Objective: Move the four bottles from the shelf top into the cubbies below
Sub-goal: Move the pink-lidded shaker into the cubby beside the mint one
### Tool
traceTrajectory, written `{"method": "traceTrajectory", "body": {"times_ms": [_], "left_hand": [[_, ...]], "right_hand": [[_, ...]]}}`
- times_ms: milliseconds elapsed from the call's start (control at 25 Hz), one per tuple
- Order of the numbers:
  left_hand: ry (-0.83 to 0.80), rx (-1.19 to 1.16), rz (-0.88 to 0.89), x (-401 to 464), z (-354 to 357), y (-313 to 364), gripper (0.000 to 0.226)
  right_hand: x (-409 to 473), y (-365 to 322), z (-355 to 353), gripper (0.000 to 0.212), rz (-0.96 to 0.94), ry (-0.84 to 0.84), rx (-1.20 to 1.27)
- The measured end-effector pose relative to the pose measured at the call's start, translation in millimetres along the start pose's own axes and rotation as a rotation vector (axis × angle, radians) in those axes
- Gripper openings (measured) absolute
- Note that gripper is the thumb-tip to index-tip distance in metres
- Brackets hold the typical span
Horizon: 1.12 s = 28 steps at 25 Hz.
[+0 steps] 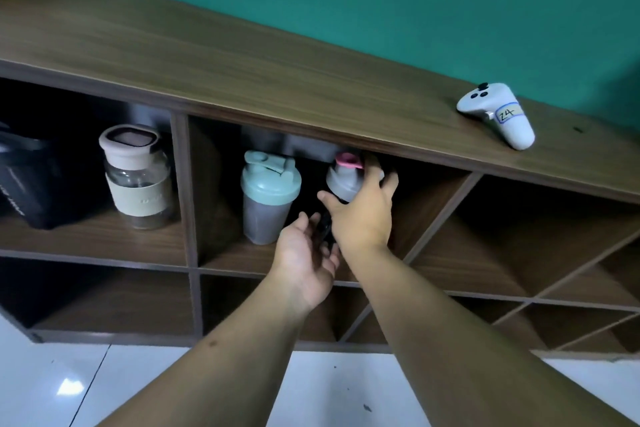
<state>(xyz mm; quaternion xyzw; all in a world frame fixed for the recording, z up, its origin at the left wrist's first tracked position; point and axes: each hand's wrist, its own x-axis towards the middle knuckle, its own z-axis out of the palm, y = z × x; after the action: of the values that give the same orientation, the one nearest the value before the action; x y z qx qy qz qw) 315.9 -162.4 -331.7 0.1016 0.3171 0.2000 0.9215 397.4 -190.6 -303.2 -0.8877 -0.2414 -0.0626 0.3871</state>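
The wooden shelf top [242,55] carries no bottles. In the left cubby stand a black bottle [24,184] and a glass bottle [138,180] with a beige lid and sleeve. The middle cubby holds a teal-lidded shaker [268,198] and, to its right, a dark shaker with a grey lid and pink cap [344,180]. My right hand [360,215] wraps over the front of that pink-capped shaker, thumb on its left and fingers on its right. My left hand [304,260] is cupped and open just below, beside the shaker's dark lower body, which is mostly hidden.
A white game controller [498,114] with a "24" label lies on the shelf top at the right. Diagonal-divided cubbies [502,236] are to the right, a lower row of cubbies [110,302] below. White tiled floor [138,388] lies in front.
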Motion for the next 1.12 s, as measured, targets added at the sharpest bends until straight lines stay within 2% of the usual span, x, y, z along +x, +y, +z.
{"method": "traceTrajectory", "body": {"times_ms": [80, 160, 200, 280, 360, 520, 640, 1040, 1120], "left_hand": [[-0.029, 0.093, 0.014, -6.4, 1.0, 4.5, 0.048], [-0.042, 0.225, 0.043, -12.8, 6.3, 5.1, 0.050], [-0.058, 0.265, 0.056, -16.5, 6.3, 7.8, 0.052], [-0.064, 0.348, 0.122, -19.5, 9.6, 8.1, 0.056], [-0.047, 0.413, 0.174, -22.0, 12.2, 6.7, 0.057], [-0.049, 0.529, 0.215, -24.1, 13.8, -1.9, 0.054], [-0.038, 0.585, 0.238, -22.1, 10.9, -12.4, 0.035], [-0.060, 0.530, 0.222, -5.3, 4.2, -20.7, 0.037], [-0.064, 0.493, 0.193, -1.7, 2.9, -16.3, 0.045]], "right_hand": [[-5.4, 0.4, 1.5, 0.090, -0.002, -0.008, 0.095], [-21.6, 14.3, 0.0, 0.109, 0.078, -0.017, 0.285], [-31.3, 20.9, 2.1, 0.111, 0.111, -0.007, 0.355], [-49.5, 41.4, 4.6, 0.105, 0.221, -0.034, 0.464], [-59.0, 60.4, 6.9, 0.101, 0.290, -0.140, 0.514], [-56.2, 67.3, -3.0, 0.102, 0.321, -0.259, 0.531], [-47.4, 67.8, -9.0, 0.102, 0.346, -0.309, 0.589], [-42.6, 65.6, 17.6, 0.099, 0.348, -0.364, 0.602], [-43.1, 63.7, 14.4, 0.102, 0.334, -0.378, 0.598]]}}
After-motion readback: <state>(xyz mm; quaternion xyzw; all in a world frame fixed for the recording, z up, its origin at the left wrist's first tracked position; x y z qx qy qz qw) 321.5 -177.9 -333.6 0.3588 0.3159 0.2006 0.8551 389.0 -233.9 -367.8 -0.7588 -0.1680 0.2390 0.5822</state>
